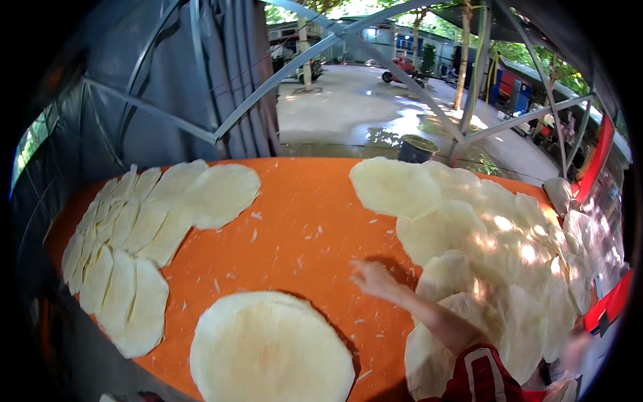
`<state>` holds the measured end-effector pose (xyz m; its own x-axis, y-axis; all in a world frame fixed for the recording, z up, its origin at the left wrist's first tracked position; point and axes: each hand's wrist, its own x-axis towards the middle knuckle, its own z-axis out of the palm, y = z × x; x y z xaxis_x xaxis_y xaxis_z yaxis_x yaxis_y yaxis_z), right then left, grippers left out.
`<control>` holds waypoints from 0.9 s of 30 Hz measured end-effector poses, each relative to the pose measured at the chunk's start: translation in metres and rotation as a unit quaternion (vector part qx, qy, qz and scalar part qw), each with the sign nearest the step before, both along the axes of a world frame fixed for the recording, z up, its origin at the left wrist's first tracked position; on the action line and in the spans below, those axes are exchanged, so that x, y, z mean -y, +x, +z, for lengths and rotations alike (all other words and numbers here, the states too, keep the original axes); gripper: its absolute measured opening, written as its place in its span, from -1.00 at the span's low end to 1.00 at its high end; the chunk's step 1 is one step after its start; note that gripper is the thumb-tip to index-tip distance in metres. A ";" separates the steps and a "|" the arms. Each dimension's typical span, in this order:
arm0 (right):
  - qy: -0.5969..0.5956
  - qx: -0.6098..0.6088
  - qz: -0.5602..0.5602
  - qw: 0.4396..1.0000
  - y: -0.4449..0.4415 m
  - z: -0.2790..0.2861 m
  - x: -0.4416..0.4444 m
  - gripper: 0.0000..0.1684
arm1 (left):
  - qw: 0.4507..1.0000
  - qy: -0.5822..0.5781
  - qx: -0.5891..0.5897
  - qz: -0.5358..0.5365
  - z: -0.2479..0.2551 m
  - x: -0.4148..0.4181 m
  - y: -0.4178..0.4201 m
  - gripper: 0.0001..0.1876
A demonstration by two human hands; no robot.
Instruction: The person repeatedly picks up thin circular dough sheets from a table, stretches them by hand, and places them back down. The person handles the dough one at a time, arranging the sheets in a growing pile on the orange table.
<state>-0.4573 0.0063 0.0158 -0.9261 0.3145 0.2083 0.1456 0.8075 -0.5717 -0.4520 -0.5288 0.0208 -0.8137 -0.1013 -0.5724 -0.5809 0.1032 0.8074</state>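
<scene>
On an orange tabletop (281, 251), my right hand (370, 277) hovers or rests with its fingers slightly curled; I see nothing held in it. Nearest to it lies a large stack of thin, round, pale sheets (274, 346), seemingly flatbread or dough, at the bottom centre. Overlapping pale round sheets (442, 231) cover the right side, partly under my forearm. More sheets, many of them folded or overlapped (145, 216), spread over the left side, with a flat round one (223, 195) at their inner edge. My left hand is out of view.
Small pale scraps (254, 234) are scattered on the orange surface. Metal frame bars (281, 83) and grey curtains (246, 75) stand beyond the table. A dark bucket (418, 149) is just past its far edge. A blurred hand, perhaps another person's (575, 352), shows at lower right.
</scene>
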 end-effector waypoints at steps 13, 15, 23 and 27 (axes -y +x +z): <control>-0.208 0.074 0.315 0.923 0.036 0.031 0.351 0.40 | 0.900 0.434 0.015 -0.044 -0.002 -0.013 -0.006 -0.46; -0.227 0.082 0.287 0.927 0.038 0.015 0.360 0.42 | 0.908 0.414 -0.022 -0.063 -0.008 -0.017 -0.001 -0.41; -0.463 0.120 0.181 0.859 0.048 -0.023 0.339 -0.07 | 0.934 0.327 -0.109 -0.100 -0.020 -0.025 -0.007 -0.37; -0.209 0.237 0.067 0.946 0.051 0.032 0.350 -0.81 | 0.956 0.255 -0.115 -0.082 -0.031 -0.023 -0.009 -0.58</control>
